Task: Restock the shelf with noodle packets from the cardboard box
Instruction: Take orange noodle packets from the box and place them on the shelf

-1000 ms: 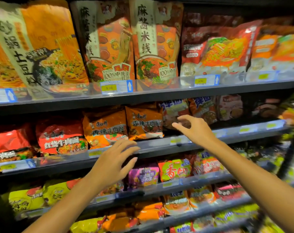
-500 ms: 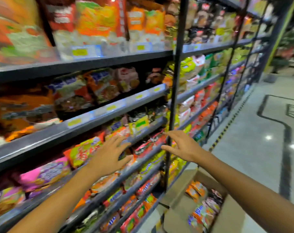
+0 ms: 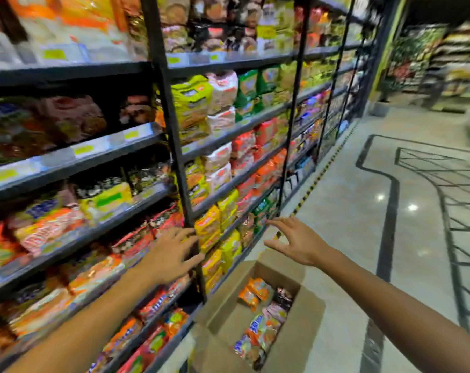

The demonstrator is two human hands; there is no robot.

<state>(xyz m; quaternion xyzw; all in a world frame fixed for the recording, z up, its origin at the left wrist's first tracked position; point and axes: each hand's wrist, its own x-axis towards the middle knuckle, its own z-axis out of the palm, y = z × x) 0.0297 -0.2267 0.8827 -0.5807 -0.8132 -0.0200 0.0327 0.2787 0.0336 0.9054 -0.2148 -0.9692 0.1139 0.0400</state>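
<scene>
With both the left hand point(image 3: 169, 255) and right hand point(image 3: 295, 242) empty, fingers spread loose, over the open cardboard box point(image 3: 303, 332) on the floor beside the shelf point(image 3: 147, 195), best reach down and pinch one noodle packet point(image 3: 258, 290) cleanly by its edge.
</scene>
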